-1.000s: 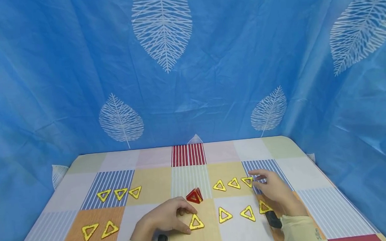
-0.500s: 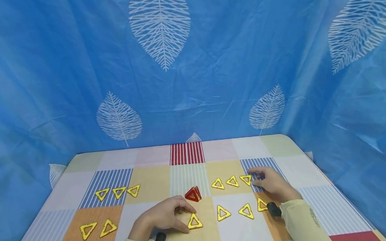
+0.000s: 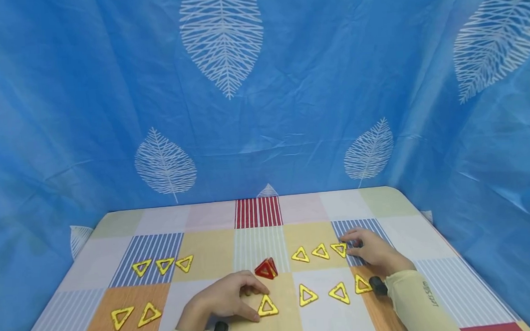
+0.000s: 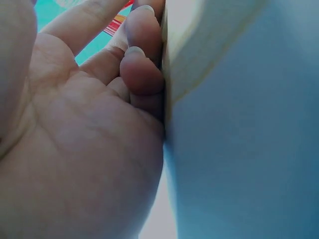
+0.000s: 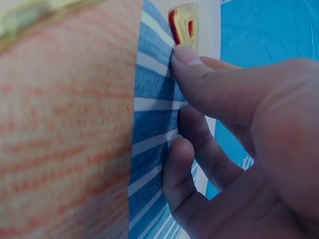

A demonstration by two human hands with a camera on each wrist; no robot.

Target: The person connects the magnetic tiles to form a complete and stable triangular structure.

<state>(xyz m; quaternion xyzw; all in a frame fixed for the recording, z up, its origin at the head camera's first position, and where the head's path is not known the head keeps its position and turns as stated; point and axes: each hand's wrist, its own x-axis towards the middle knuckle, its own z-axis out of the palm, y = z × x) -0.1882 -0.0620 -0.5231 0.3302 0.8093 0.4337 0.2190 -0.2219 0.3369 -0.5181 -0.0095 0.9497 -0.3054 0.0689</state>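
Slightly left of the middle of the table, my left hand (image 3: 227,296) spans a yellow triangle tile (image 3: 267,313), index fingertip at its top and thumb at its lower left corner. The left wrist view shows my palm with the other fingers curled against the tabletop. Over on the right, my right hand (image 3: 375,250) holds the rightmost back-row triangle tile (image 3: 340,254) by its right side, between thumb and index finger. In the right wrist view the thumb tip overlaps the tile (image 5: 193,25). Red triangle tiles (image 3: 265,270) lean together in a small raised shape between the hands.
Several yellow triangle tiles lie flat: a back-left row (image 3: 164,270), a front-left pair (image 3: 122,323), two more (image 3: 301,259) in the back-right row, and a front-right row (image 3: 339,299). A patchwork cloth (image 3: 204,216) covers the table; a blue leaf-print curtain (image 3: 289,109) surrounds it.
My right thumb and index finger have closed in on the rightmost back-row tile. My left hand stays at its tile, and the other tiles have not moved.
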